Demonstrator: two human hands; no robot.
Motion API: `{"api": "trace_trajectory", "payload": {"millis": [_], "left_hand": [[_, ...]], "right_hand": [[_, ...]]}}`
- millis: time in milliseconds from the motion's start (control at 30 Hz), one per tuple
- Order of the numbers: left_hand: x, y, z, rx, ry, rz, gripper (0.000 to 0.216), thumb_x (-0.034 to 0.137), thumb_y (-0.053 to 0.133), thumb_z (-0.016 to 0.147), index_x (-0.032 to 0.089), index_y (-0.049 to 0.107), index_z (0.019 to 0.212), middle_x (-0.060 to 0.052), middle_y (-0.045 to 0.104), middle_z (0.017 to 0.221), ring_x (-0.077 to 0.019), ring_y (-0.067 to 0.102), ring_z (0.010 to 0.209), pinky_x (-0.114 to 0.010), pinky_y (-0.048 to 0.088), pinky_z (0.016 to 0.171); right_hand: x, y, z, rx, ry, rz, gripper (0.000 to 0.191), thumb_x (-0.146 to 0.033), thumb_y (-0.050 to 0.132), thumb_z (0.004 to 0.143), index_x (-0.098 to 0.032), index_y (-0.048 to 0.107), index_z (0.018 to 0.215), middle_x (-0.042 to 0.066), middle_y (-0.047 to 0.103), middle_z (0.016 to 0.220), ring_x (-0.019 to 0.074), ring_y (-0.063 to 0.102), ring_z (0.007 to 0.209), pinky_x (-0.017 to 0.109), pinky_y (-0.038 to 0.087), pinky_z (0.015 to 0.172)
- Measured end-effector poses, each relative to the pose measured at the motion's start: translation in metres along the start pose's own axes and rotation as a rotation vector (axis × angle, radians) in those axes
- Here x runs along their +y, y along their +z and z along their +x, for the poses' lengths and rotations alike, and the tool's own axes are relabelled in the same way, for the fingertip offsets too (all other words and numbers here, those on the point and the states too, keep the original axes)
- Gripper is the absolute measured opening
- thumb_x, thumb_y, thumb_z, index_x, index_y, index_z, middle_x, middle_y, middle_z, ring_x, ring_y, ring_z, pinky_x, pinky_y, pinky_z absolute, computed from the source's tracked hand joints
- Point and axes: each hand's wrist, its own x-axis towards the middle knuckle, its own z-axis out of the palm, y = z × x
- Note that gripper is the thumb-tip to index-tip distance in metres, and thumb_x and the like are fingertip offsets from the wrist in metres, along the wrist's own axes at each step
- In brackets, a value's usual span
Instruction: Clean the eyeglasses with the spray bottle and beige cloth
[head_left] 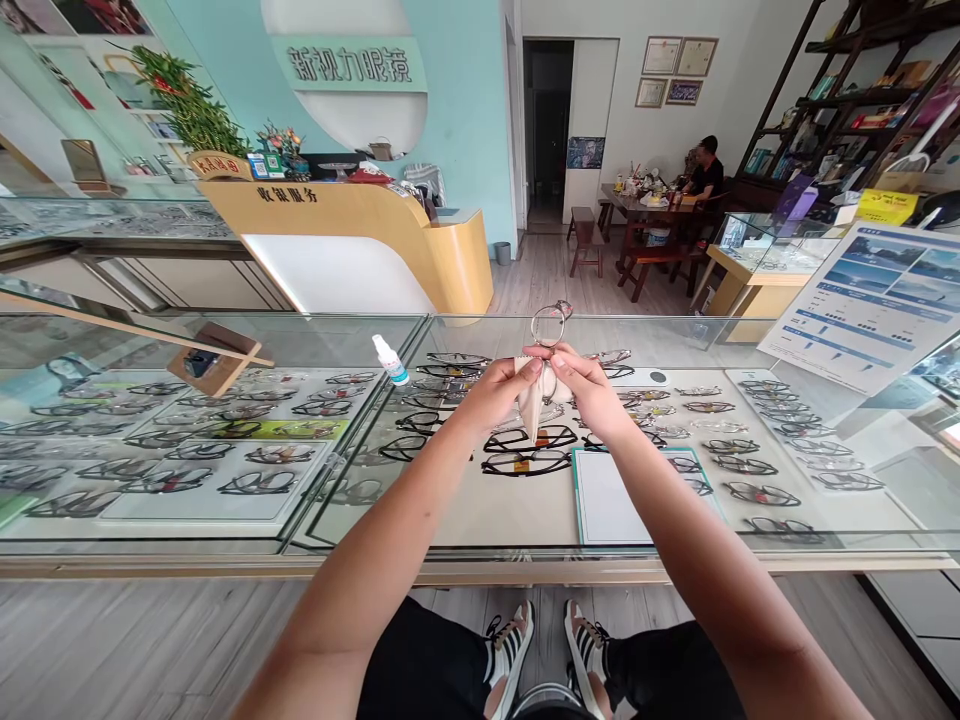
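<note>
Above the glass counter my two hands are close together in front of me. My left hand (504,388) is closed, its thumb pinching a pale cleaning cloth (529,412) that hangs down below the fingers. My right hand (592,388) is closed on a pair of thin-rimmed eyeglasses (534,328), with one round lens standing up beyond the fingers. Cloth and fingers hide the other lens. A white spray bottle (390,360) with a blue band stands on the glass to the left of my hands.
The glass display counter (450,535) holds rows of spectacle frames (526,463) under its top. A white sheet with a teal edge (611,500) lies at the front. A wooden-framed mirror (217,358) is on the left, a printed sign (862,300) on the right. A person (705,172) sits far back.
</note>
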Motion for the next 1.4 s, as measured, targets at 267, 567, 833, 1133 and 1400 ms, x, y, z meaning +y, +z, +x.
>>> {"api": "trace_trajectory", "payload": {"millis": [267, 567, 833, 1133, 1400], "left_hand": [[0.002, -0.002, 0.000, -0.027, -0.034, -0.022, 0.072, 0.089, 0.085, 0.081, 0.017, 0.076, 0.083, 0.000, 0.062, 0.072, -0.0163, 0.054, 0.069, -0.030, 0.047, 0.066], [0.014, 0.006, -0.005, -0.071, -0.036, -0.114, 0.059, 0.068, 0.102, 0.074, 0.017, 0.078, 0.092, -0.002, 0.075, 0.085, -0.0155, 0.065, 0.076, -0.027, 0.052, 0.073], [0.003, 0.004, -0.004, -0.110, -0.044, -0.153, 0.063, 0.055, 0.104, 0.076, 0.020, 0.080, 0.122, -0.001, 0.073, 0.089, -0.0155, 0.065, 0.073, -0.026, 0.053, 0.067], [0.013, 0.012, -0.005, -0.141, 0.050, -0.136, 0.058, 0.058, 0.102, 0.081, 0.019, 0.083, 0.120, -0.004, 0.075, 0.094, -0.0183, 0.068, 0.083, -0.030, 0.055, 0.078], [0.003, 0.025, -0.002, 0.070, 0.044, -0.066, 0.063, 0.071, 0.097, 0.077, 0.017, 0.081, 0.103, -0.004, 0.077, 0.090, -0.0190, 0.068, 0.079, -0.030, 0.055, 0.075]], "right_hand": [[0.000, -0.001, 0.001, -0.037, 0.035, 0.021, 0.057, -0.081, 0.075, 0.099, -0.028, 0.093, 0.111, 0.007, 0.069, 0.120, 0.0307, 0.063, 0.129, 0.048, 0.045, 0.127], [-0.001, 0.004, 0.000, -0.013, 0.058, 0.059, 0.054, -0.079, 0.079, 0.094, -0.027, 0.091, 0.103, 0.004, 0.065, 0.104, 0.0263, 0.063, 0.110, 0.040, 0.052, 0.108], [0.003, 0.006, 0.000, 0.028, 0.143, 0.247, 0.045, -0.070, 0.084, 0.090, -0.027, 0.087, 0.100, 0.006, 0.082, 0.125, 0.0287, 0.073, 0.119, 0.038, 0.059, 0.101], [0.008, 0.003, 0.002, 0.044, 0.196, 0.394, 0.046, -0.066, 0.087, 0.088, -0.027, 0.087, 0.111, 0.008, 0.087, 0.118, 0.0326, 0.078, 0.119, 0.040, 0.066, 0.091], [0.012, 0.010, 0.002, 0.030, 0.242, 0.403, 0.056, -0.070, 0.087, 0.087, -0.028, 0.086, 0.124, 0.008, 0.087, 0.121, 0.0314, 0.080, 0.118, 0.039, 0.067, 0.092]]}}
